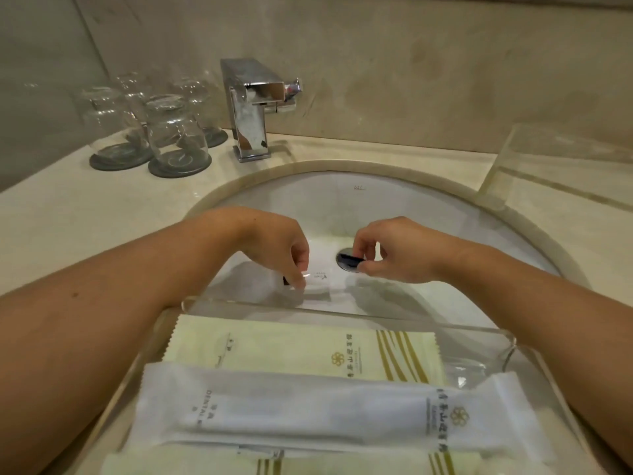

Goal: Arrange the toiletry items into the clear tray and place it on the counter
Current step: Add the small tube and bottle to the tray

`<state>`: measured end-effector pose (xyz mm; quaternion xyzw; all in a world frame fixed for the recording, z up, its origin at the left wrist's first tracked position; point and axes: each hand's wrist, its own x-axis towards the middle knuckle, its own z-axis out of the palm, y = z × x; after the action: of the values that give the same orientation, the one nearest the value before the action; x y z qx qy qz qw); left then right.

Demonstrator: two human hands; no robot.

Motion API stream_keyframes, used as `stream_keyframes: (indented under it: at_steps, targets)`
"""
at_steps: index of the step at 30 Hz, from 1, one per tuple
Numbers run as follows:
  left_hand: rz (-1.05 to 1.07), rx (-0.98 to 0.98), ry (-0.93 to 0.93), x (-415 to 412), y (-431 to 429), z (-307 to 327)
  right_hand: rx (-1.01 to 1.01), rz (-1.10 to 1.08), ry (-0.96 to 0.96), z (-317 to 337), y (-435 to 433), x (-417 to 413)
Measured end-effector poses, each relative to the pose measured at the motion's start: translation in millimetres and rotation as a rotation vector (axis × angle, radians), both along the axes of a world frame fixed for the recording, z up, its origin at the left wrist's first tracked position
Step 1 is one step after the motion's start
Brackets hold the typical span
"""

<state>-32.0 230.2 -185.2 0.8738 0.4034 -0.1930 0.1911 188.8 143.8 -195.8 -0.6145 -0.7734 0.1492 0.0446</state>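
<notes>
My left hand [277, 248] pinches the left end of a small white packet [323, 274] above the sink basin. My right hand [394, 253] hovers at the packet's right side over the drain [344, 265], thumb and forefinger pinched together; whether they hold the packet's edge is unclear. Below my wrists, the clear tray [342, 315] sits across the near edge of the sink. It holds a pale yellow packet [291, 346], a long white dental kit packet [308, 411] and another yellow packet [325, 466] at the bottom edge.
A chrome faucet [253, 108] stands behind the white basin [376, 197]. Upturned glasses [174, 132] on dark coasters stand on the beige counter [85, 207] at the left. A second clear tray [555, 166] rests on the counter at the right.
</notes>
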Motion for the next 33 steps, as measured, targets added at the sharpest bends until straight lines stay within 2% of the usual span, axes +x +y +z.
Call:
stream_keyframes:
  at_steps: [8,14,19,24,29,33]
  targets:
    - [0.017,0.23,-0.34,-27,-25,23,0.225,-0.131,0.268,26,-34,-2]
    - [0.088,0.287,-0.605,-58,-64,43,0.394,-0.21,0.383,41,-69,-8]
    - [0.158,0.261,-0.792,-78,-96,47,0.531,-0.252,0.456,58,-103,-17]
    - [0.323,0.255,-0.993,-105,-116,62,0.643,-0.301,0.555,83,-140,-28]
    - [0.258,0.331,-0.992,-123,-165,78,0.639,-0.257,0.639,107,-187,-51]
    - [0.178,0.331,-0.929,-139,-211,87,0.566,-0.2,0.594,113,-217,-71]
